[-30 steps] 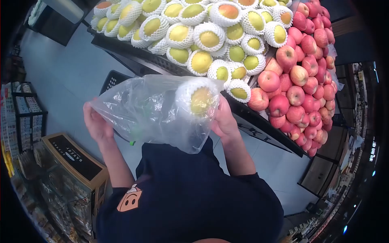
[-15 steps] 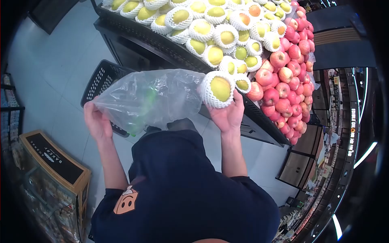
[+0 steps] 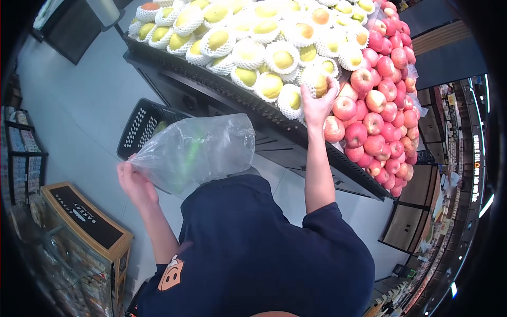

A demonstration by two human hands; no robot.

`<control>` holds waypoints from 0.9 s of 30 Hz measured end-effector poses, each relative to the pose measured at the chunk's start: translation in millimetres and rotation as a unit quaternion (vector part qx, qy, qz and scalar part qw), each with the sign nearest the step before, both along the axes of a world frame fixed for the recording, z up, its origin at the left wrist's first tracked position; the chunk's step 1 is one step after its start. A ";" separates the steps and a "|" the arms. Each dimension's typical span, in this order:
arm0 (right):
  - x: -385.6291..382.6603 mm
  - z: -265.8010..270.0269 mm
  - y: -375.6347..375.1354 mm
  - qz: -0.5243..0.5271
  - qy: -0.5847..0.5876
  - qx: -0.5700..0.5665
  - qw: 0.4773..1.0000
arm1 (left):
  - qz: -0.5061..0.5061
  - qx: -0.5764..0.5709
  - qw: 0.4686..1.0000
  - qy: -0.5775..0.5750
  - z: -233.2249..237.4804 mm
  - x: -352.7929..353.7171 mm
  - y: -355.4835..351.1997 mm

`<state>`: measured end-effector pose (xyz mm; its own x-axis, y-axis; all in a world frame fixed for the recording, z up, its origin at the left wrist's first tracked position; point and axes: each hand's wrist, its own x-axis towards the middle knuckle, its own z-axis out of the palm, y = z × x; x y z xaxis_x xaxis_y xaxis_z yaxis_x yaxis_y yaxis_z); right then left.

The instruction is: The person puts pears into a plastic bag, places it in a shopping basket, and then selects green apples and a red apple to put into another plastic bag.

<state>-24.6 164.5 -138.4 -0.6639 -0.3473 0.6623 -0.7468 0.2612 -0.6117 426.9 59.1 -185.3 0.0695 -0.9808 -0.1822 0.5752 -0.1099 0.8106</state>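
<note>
My left hand point(image 3: 138, 185) is closed on the gathered edge of a clear plastic bag point(image 3: 222, 145) with green marking. The bag stretches to the right in front of my body. My right hand point(image 3: 320, 105) reaches to the fruit display, its fingers wrapped round a yellow fruit in a white foam net point(image 3: 313, 80). That fruit rests among several yellow-green fruits in foam nets point(image 3: 269, 85). Beside my right hand, to the right, lies a heap of red apples point(image 3: 374, 122).
A dark perforated shopping basket point(image 3: 138, 127) stands on the floor behind the bag, with something greenish inside. The display's dark front edge point(image 3: 211, 79) slants across ahead of me. A bakery case point(image 3: 87, 216) is at my lower left.
My right hand has moved up and right, from beside the bag's right end with a netted fruit to the display. The left hand and bag have shifted slightly lower in view.
</note>
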 end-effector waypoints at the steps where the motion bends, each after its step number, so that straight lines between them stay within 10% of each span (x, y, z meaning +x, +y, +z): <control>1: -4.1 0.6 -3.1 -0.023 0.036 0.042 0.998 | -0.003 -0.001 1.000 0.002 3.5 -7.6 2.0; 13: -13.9 15.5 15.9 0.029 0.012 0.140 0.990 | -0.115 -0.044 0.992 -0.006 35.4 -96.0 4.2; 20: 56.0 57.6 32.4 0.407 -0.158 0.073 0.897 | -0.201 -0.118 0.971 -0.043 63.4 -119.7 0.9; 27: 90.7 -13.2 8.2 0.477 -0.195 0.185 0.837 | -0.206 -0.210 0.928 -0.228 94.7 -119.4 14.2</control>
